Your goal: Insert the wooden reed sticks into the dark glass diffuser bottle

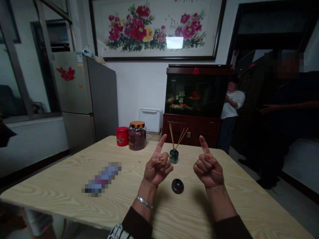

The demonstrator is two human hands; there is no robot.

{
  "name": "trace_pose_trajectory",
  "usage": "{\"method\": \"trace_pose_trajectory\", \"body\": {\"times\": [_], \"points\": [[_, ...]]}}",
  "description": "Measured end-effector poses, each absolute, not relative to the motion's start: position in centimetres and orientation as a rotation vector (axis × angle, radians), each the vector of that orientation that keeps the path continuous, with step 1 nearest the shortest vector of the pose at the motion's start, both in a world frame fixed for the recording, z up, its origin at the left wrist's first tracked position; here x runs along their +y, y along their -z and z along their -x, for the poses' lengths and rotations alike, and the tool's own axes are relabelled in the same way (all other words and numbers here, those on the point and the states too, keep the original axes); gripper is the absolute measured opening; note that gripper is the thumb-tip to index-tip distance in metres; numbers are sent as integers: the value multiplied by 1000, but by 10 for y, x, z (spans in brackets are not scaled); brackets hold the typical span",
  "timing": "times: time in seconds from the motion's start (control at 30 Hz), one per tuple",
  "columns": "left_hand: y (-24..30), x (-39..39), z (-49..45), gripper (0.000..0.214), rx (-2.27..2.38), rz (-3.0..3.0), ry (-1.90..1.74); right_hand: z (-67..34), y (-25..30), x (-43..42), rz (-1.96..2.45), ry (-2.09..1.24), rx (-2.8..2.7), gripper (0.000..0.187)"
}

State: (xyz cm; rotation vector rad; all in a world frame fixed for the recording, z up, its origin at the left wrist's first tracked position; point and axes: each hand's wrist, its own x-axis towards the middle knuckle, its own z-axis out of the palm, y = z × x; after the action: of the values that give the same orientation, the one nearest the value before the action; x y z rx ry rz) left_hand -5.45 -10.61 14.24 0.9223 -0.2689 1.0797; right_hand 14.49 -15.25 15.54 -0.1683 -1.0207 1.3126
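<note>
Both hands are raised over the wooden table (119, 212), palm sides toward me. My left hand (157, 167) points its index finger up while the thumb lies over the other curled fingers; nothing is in it, and a silver bangle circles the wrist. My right hand (208, 168) makes the same shape, also holding nothing. Between and beyond them stands a small dark glass reed diffuser bottle (173, 156) with several thin sticks. A round dark disc with a hollow centre (177, 186) lies on the tabletop between the wrists. Neither hand touches these things.
A red canister (122, 136) and a copper-lidded jar (137, 136) stand at the table's far left. A blurred flat object (102, 179) lies at left. Behind are a fridge (72, 89) and a fish tank (196, 94). Two people (231, 106) stand at right.
</note>
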Motion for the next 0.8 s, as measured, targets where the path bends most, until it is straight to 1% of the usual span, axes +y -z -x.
{"method": "trace_pose_trajectory", "body": {"times": [0.1,0.17,0.2,0.27,0.33,0.4,0.47,0.57,0.6,0.7,0.8], "points": [[-127,-77,48,69,-45,-900,-1142,-157,-136,-125,378,-1272,-978,49],[-108,-51,40,56,257,-934,-1177,-166,-118,-99,678,-1213,-982,40],[-97,-38,35,50,466,-983,-1185,-170,-109,-83,871,-1143,-1004,38],[-70,-14,24,43,811,-1160,-1177,-175,-92,-49,1226,-939,-1086,40],[-41,4,13,42,966,-1259,-1185,-175,-79,-12,1422,-751,-1168,47],[-14,15,5,44,1012,-1357,-1257,-171,-71,23,1472,-651,-1217,54],[5,21,0,48,1037,-1464,-1308,-164,-64,54,1487,-597,-1254,55],[19,27,-2,52,1041,-1530,-1315,-151,-52,83,1500,-545,-1325,39],[20,29,-2,53,1036,-1523,-1316,-147,-48,88,1496,-528,-1343,36],[20,35,-1,58,1019,-1485,-1335,-137,-44,90,1458,-442,-1355,43],[21,39,0,63,997,-1498,-1342,-132,-66,84,1366,-359,-1345,51]]}}
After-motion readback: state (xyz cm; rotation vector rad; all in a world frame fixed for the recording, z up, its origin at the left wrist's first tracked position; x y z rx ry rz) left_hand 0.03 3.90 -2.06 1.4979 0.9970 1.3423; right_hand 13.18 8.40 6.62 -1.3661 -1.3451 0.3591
